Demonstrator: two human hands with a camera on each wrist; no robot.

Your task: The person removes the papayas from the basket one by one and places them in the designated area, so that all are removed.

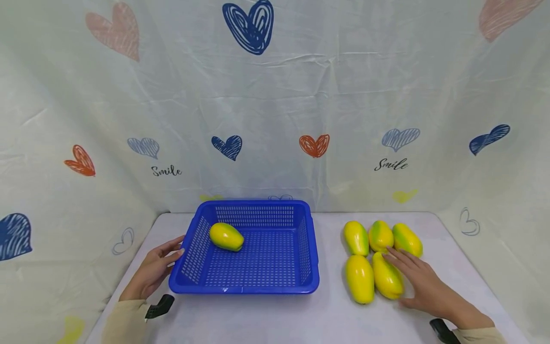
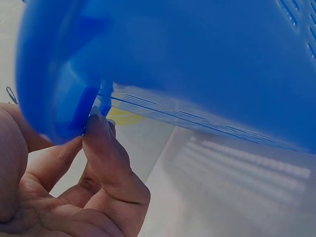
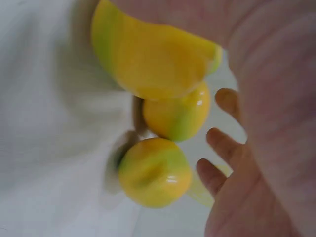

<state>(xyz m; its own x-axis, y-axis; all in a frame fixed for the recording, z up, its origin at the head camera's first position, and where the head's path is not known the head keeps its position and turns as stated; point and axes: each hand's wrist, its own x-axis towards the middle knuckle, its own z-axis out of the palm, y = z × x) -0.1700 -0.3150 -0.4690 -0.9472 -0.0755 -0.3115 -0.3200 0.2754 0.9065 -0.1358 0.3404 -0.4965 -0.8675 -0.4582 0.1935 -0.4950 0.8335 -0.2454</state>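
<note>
A blue plastic basket [image 1: 253,289] with slotted walls stands on the table, one yellow-green, papaya-like fruit [image 1: 226,236] lying inside at the back left. My left hand [image 1: 156,267] grips the basket's left rim; in the left wrist view, the thumb and fingers meet at the blue rim [image 2: 44,74]. Several similar fruits lie in a cluster to the right. Over the front right fruit [image 1: 387,277] my right hand [image 1: 429,286] is spread, thumb apart from the fingers. The right wrist view shows straight fingers [image 3: 224,145] beside the fruits [image 3: 155,173]; whether they touch any is unclear.
The white table [image 1: 275,317] ends at a pale curtain [image 1: 266,105] printed with hearts, which hangs behind and along the sides. Another fruit [image 1: 360,279] lies left of the one under my right hand, and a back row includes a fruit [image 1: 355,237].
</note>
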